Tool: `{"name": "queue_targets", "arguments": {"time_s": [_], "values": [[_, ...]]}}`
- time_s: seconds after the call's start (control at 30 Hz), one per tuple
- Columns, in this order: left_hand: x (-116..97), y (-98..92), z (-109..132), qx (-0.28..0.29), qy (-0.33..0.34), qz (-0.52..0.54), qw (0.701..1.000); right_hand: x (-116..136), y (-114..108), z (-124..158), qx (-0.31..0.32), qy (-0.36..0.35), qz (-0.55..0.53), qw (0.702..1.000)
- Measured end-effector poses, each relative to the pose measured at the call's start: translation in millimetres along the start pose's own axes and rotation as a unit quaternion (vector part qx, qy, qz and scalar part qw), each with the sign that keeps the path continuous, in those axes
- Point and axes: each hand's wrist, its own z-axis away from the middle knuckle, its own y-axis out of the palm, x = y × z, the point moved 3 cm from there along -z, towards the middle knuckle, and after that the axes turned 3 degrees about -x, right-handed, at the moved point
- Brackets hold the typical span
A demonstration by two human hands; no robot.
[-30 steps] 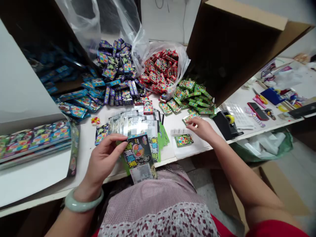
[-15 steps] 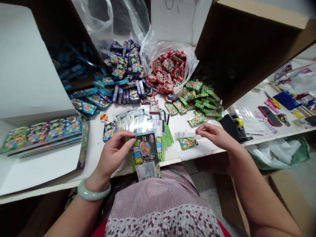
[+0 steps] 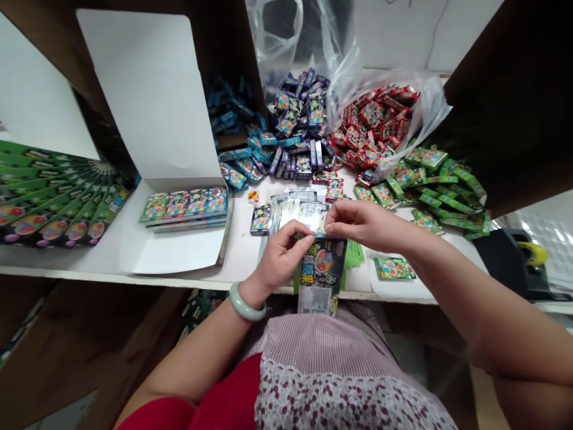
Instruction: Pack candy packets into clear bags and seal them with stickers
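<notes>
A: Where's the black packet [image 3: 321, 269]?
B: Under the left hand [image 3: 280, 257], whose thumb and bent fingers pinch its top edge; it hangs nearly upright at the front of the bench [image 3: 244, 257].

A: And the right hand [image 3: 362, 224]?
B: Just beside the left, at the packet's top edge, palm down, thumb and forefinger drawn close together. I can't tell whether anything is between them.

A: The arms?
B: The left forearm slants up from below, a smooth, pale green bangle [image 3: 247, 303] round its wrist. The right one crosses in from the side, sloping down away from its hand.

A: What is the packet like?
B: Flat and rectangular, with colourful print and a pale panel low down.

A: What lies close by?
B: Overlapping glossy sheets [image 3: 289, 206] just beyond both hands, partly hidden by them. A small green box [image 3: 394, 268] lies below the right forearm.

A: Further out?
B: Beyond the hands, purple boxes [image 3: 295, 137] are heaped beside a crinkled clear bag [image 3: 432, 110] of red boxes [image 3: 376, 122]. Green boxes [image 3: 447, 185] spread beyond the right forearm. An open white carton [image 3: 179, 251] stands to the left hand's left, its lid raised.
</notes>
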Motion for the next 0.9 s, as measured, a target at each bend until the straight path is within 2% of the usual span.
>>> {"name": "queue_targets", "arguments": {"time_s": [0.2, 0.33, 0.47, 0.57, 0.67, 0.73, 0.8, 0.87, 0.9], "values": [[7.0, 1.9, -2.3, -0.016, 0.017, 0.005, 1.0, -6.6, 3.3, -8.5, 0.016, 0.028, 0.02, 0.999], [8.4, 4.5, -3.0, -0.037, 0.014, -0.012, 0.999, -6.5, 5.0, -11.3, 0.006, 0.04, 0.045, 0.998], [12.4, 5.1, 2.8, -0.044, -0.003, 0.016, 0.999, -15.8, 6.1, -14.8, 0.007, 0.09, 0.015, 0.996], [23.6, 9.3, 16.1, 0.011, -0.096, 0.121, 0.988, -32.1, 12.0, -14.7, 0.039, 0.179, -0.116, 0.976], [22.3, 12.0, 35.3, 0.098, -0.154, 0.173, 0.968, -37.4, 21.8, -9.2, 0.108, 0.247, -0.242, 0.932], [7.3, 3.8, 45.4, 0.116, -0.138, 0.151, 0.972, -28.1, 24.4, -3.0, 0.17, 0.238, -0.285, 0.913], [-16.7, -15.9, 50.9, 0.11, -0.101, 0.092, 0.985, -14.5, 17.4, 3.0, 0.192, 0.18, -0.282, 0.923], [-43.2, -50.1, 50.9, 0.061, -0.052, 0.01, 0.997, -6.6, 1.2, 6.4, 0.137, 0.103, -0.23, 0.958], [-54.7, -73.2, 48.7, 0.004, -0.02, -0.036, 0.999, -7.0, -7.8, 7.1, 0.091, 0.074, -0.196, 0.973]]}}
